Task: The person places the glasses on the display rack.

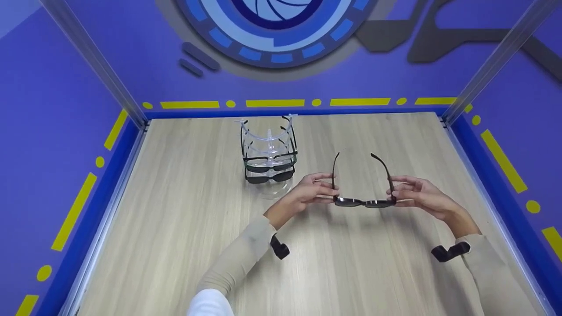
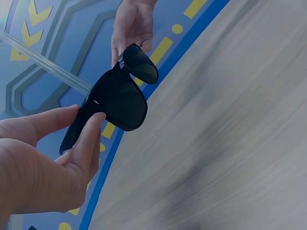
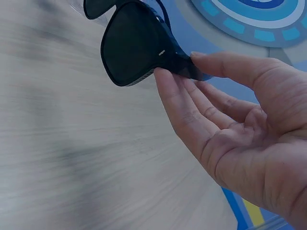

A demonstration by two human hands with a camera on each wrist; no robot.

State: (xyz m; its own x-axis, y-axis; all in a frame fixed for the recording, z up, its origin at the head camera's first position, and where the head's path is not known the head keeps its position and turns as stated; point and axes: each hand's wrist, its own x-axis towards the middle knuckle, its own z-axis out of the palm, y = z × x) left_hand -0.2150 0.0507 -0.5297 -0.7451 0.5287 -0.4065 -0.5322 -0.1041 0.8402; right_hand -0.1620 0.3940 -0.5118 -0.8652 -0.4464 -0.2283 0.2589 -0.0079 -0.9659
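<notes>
A pair of black sunglasses (image 1: 363,202) is held above the table between both hands, its temples unfolded and pointing toward the back wall. My left hand (image 1: 309,192) pinches the hinge end of the left temple between thumb and fingers. At the opposite hinge, my right hand (image 1: 417,193) pinches the other temple. Dark lenses (image 2: 122,100) face the left wrist camera, and the right wrist view shows a small light mark on the frame front (image 3: 160,51) near the fingertips.
Left of the hands stands a clear display rack (image 1: 270,136) with several dark glasses (image 1: 269,176) stacked on it, above a round transparent base (image 1: 274,191). Blue printed walls (image 1: 281,87) enclose the wooden table (image 1: 175,210) at the back and sides.
</notes>
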